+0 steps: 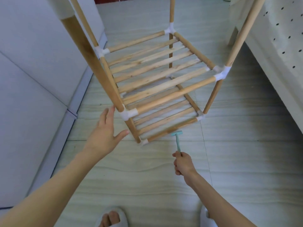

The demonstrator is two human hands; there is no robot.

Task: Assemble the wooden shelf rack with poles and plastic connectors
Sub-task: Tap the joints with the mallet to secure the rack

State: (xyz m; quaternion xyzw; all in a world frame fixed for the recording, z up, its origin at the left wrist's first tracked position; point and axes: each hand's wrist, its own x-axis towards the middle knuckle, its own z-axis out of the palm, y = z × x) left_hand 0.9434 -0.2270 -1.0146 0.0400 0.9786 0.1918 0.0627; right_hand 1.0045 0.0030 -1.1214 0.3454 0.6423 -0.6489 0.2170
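1. Two slatted tiers make up the wooden shelf rack (157, 74), which stands on the tiled floor (229, 161) ahead of the person; only the head view covers it.
2. Upper tier: wooden slats run between round rails, joined at each corner by a white plastic connector (128, 114). Upright poles (91, 51) rise from those corners out of the top of frame.
3. Lower tier sits near the floor, its front corner connector (145, 142) close to a tile seam.
4. Left hand (105, 133): fingers straight and spread, thumb out, holding nothing. It hovers just beside the near-left pole, fingertips close to the connector; contact cannot be told.
5. Right hand (182, 163): fingers curled round the handle of a small teal hammer (177, 140). Its head points up, near the lower front rail.
6. Surroundings: pale cushioned panels (32, 95) at left, a white perforated board (278, 38) at right, grey slippers (113, 217) at bottom edge.
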